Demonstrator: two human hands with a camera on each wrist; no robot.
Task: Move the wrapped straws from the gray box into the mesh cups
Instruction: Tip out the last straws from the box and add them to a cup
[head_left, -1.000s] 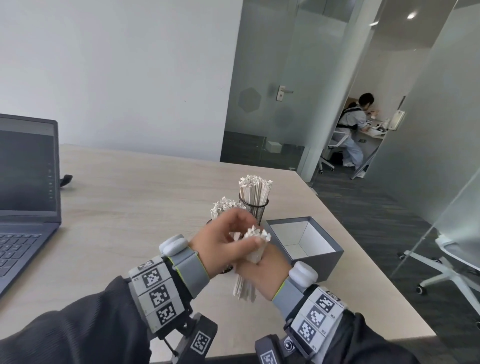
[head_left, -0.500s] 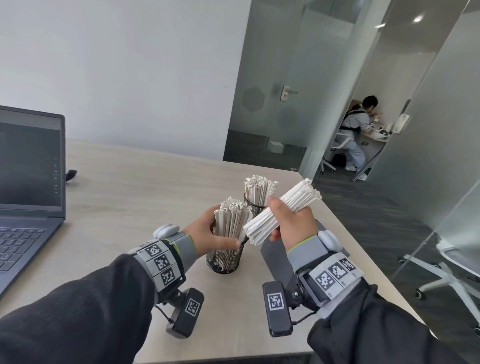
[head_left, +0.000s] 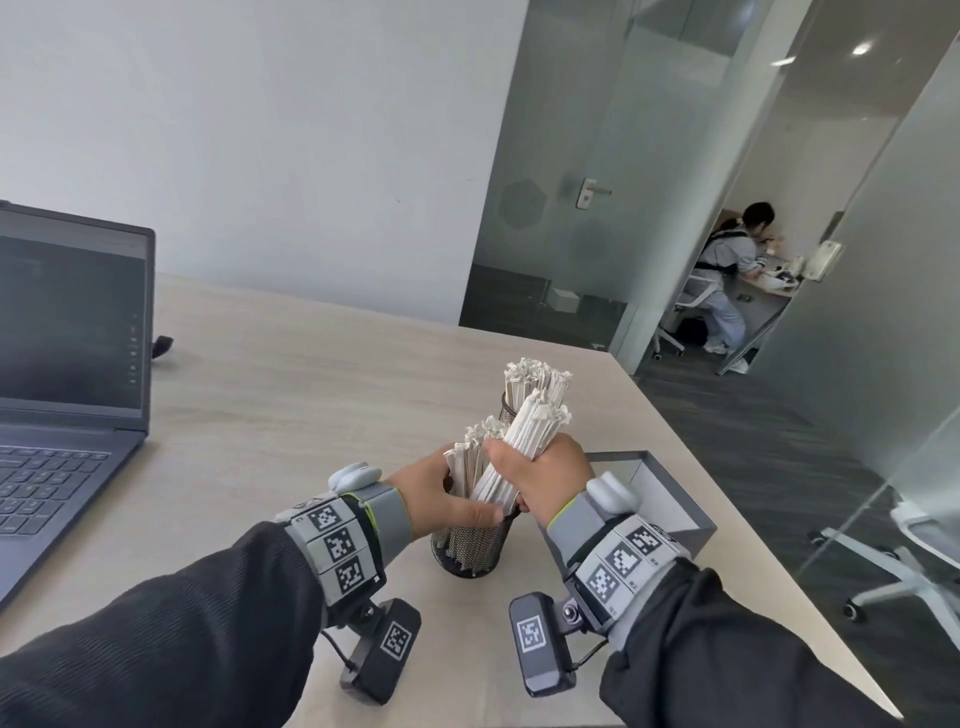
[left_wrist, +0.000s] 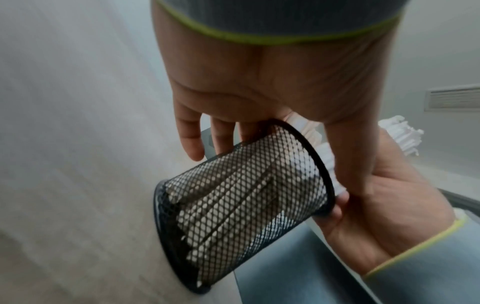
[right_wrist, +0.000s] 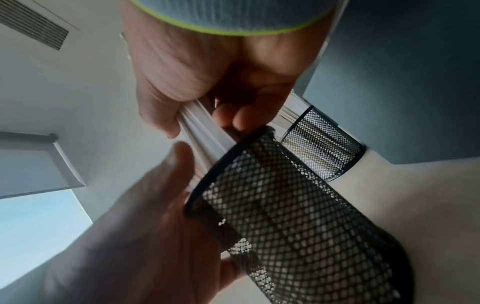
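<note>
Wrapped straws in mesh cup

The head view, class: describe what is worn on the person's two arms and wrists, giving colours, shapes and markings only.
Both arms wear dark ribbed sleeves. Each wrist carries a grey knit cuff edged in yellow-green, a curved grey band of black-and-white square code tags, and a rounded white pod. Below each wrist hangs a dark boxy camera module bearing one code tag, with a thin black cable.
</note>
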